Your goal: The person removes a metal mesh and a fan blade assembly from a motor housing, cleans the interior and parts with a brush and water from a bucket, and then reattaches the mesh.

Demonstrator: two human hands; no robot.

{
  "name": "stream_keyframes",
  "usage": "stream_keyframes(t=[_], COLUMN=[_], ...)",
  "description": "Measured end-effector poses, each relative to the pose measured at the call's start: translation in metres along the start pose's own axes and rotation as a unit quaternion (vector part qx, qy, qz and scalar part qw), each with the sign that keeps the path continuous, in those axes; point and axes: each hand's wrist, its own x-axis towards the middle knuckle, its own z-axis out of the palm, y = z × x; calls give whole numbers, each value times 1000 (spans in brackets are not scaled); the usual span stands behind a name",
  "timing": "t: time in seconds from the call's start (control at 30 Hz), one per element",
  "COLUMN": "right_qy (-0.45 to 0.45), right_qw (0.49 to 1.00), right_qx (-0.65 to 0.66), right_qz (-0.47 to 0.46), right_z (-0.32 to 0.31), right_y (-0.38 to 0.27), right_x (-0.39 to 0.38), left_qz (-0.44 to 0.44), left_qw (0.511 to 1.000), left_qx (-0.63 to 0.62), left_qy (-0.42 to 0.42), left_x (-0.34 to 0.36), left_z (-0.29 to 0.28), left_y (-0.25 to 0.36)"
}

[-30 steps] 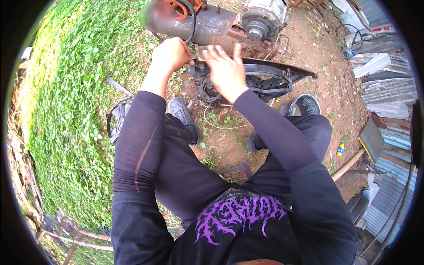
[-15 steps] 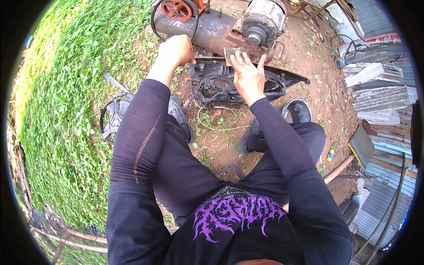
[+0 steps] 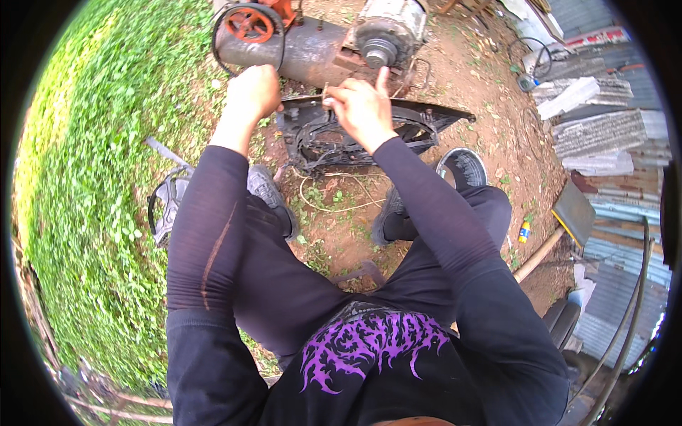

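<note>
A black fan shroud (image 3: 305, 145), a dirty plastic frame with a large round opening, stands on the ground between my feet, its long edge upward. My left hand (image 3: 253, 92) is closed at the shroud's upper left corner; what its fingers grip is hidden. Above the middle of the upper edge, my right hand (image 3: 362, 112) has its fingers bent, with the outer one sticking up. Its fingertips pinch a small flat brown piece (image 3: 327, 92), seen nearly edge-on.
Just beyond the shroud lies a rusty compressor tank (image 3: 316, 44) with a red pulley wheel (image 3: 249, 25) and an electric motor (image 3: 389, 32). A pale cord (image 3: 334, 210) loops between my shoes. At right are a shovel (image 3: 574, 213), a yellow bottle (image 3: 524, 232) and corrugated sheets (image 3: 600, 142).
My right hand has gone from lying flat over the brown piece to bent fingers pinching it. The whole scene has shifted left in view. My left hand stays closed by the shroud's corner.
</note>
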Motion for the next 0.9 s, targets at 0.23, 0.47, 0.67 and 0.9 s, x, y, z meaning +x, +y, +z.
stream_keyframes(t=[0.23, 0.47, 0.67, 0.9], right_qy=[-131, -81, -17, -94], right_qw=[982, 991, 998, 980], right_qx=[-93, -4, 49, 45], right_qz=[100, 108, 41, 171], right_z=[-65, -70, -33, -82], right_y=[64, 145, 89, 159], right_x=[-29, -53, -22, -65], left_qz=[-21, 40, 42, 43], left_qw=[998, 997, 998, 999], left_qx=[-34, -61, -46, -23], left_qy=[-57, -13, -17, -15], left_x=[-2, 1, 7, 1], left_z=[-6, 2, 10, 0], left_y=[-4, -6, -14, -1])
